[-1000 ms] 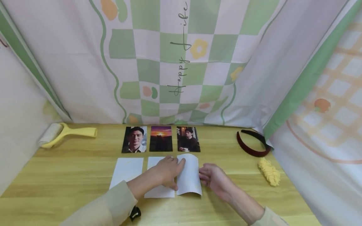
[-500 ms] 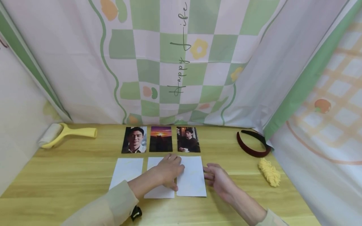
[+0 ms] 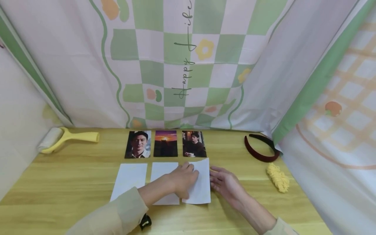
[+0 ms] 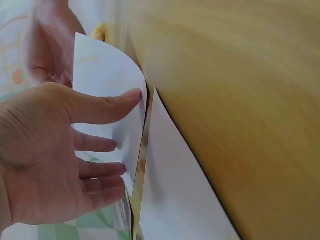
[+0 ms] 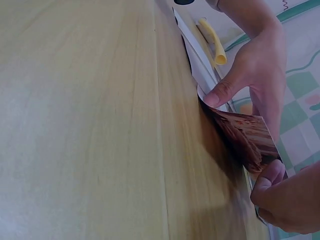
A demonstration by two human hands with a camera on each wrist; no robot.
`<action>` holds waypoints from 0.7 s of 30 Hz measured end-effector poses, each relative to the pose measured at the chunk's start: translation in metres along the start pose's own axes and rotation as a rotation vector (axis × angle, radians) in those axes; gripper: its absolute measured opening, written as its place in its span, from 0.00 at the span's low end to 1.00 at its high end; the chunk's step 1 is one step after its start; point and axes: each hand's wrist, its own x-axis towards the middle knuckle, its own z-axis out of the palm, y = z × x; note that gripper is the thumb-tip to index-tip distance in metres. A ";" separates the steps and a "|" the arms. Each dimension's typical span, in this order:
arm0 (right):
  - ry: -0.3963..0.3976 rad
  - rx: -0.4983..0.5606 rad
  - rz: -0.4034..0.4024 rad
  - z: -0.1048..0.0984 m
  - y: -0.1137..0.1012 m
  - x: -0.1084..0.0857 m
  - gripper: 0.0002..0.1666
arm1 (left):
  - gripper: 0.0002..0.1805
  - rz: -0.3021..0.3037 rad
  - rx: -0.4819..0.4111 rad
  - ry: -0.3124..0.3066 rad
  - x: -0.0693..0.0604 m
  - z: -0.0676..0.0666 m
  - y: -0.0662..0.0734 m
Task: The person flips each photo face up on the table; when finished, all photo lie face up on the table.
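Head view: a person's left hand [image 3: 185, 181] lies over the left side of the raised card [image 3: 202, 187], its fingers extended and, in the left wrist view, the thumb tip pressing on the white face near the edge. The right hand [image 3: 227, 184] is at the opposite side of that card, pinching its edge between thumb and bent forefinger, as the right wrist view shows. The card is thus between the two hands, curving up off the table [image 3: 73, 179] toward the right hand; its underside carries a dark reddish-brown picture.

Partly covered by the left hand and wrist is the middle white card [image 3: 160, 171], and to the left of that hand lies the left white card [image 3: 129, 181]. Beyond the left hand, in a row, are a portrait photo [image 3: 138, 144], a sunset photo [image 3: 165, 143] and a photo of a seated person [image 3: 194, 144]. A black clip [image 3: 145, 222] sits nearer the body, beside the left sleeve [image 3: 117, 212]. Far to the left hand's left is a yellow-handled roller [image 3: 70, 136]; right of the right hand are yellow yarn [image 3: 278, 178] and, farther off, a dark red headband [image 3: 262, 158].
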 end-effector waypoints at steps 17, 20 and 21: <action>-0.107 -0.100 -0.077 0.002 0.002 0.002 0.40 | 0.49 -0.040 -0.980 0.051 0.008 -0.007 0.004; -0.137 -0.124 -0.028 0.004 0.003 0.002 0.41 | 0.55 -0.068 -1.220 0.041 0.009 -0.005 0.002; -0.154 -0.126 -0.018 0.004 0.004 0.001 0.41 | 0.57 -0.075 -1.290 0.031 0.010 -0.004 0.002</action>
